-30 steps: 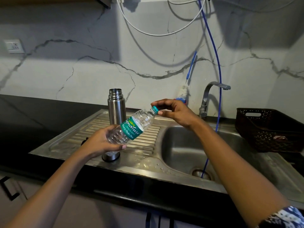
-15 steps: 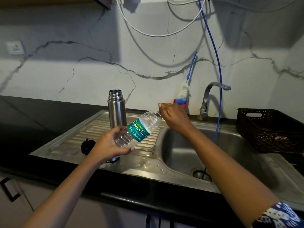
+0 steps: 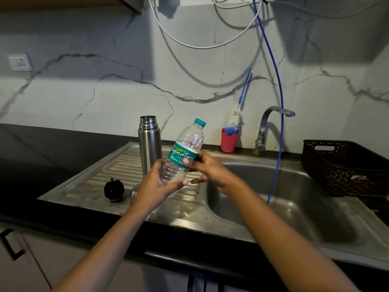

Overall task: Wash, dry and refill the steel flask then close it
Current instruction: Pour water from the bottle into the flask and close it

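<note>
Both left grip (image 3: 156, 186) and right grip (image 3: 212, 171) (apparently) clasp a ribbed plastic bottle (image 3: 190, 138) near the steel flask (image 3: 149, 144).

silver flask (image 3: 149, 144), green-labelled bottle (image 3: 190, 140), red cup (image 3: 229, 142), black counter (image 3: 42, 148), grey-veined white wall (image 3: 105, 98).

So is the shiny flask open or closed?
Open. The flask stands upright with a bare threaded mouth, and a black lid lies beside it on the draining board.

Left hand (image 3: 155, 187) and right hand (image 3: 212, 172) close together, both curled
</note>
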Demonstrator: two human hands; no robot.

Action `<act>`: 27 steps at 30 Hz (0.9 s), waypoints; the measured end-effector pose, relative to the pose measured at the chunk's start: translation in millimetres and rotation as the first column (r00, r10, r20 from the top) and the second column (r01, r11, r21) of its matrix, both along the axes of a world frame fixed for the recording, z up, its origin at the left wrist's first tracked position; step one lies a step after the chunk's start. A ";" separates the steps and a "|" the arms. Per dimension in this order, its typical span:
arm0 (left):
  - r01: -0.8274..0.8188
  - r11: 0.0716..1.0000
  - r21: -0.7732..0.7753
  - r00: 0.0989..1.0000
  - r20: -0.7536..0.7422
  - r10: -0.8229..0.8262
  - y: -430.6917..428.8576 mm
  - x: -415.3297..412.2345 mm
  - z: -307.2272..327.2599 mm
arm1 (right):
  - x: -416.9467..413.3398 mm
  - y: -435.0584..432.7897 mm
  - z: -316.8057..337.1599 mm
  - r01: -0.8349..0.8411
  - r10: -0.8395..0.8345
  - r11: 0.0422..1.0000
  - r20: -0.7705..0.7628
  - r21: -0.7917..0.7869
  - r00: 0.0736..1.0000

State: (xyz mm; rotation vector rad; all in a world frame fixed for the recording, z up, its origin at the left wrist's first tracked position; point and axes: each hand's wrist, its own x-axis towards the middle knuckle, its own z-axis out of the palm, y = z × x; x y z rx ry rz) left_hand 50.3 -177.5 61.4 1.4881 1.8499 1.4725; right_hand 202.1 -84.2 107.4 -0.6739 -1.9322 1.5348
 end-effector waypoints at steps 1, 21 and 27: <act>0.020 1.000 -0.011 1.000 -0.023 -0.020 0.4 4.0 1.5 | -4.2 -1.5 -8.0 0.002 -0.005 0.998 -0.046 -0.058 0.999; -0.433 0.826 -0.361 0.800 -0.576 0.168 59.8 -244.1 -60.8 | -137.3 175.3 -28.2 0.411 -0.410 0.909 -0.023 0.069 0.912; -0.418 0.775 -0.473 0.764 -0.645 0.018 67.4 -238.9 -67.7 | -171.7 208.0 -38.6 0.414 -0.417 0.901 -0.004 0.130 0.909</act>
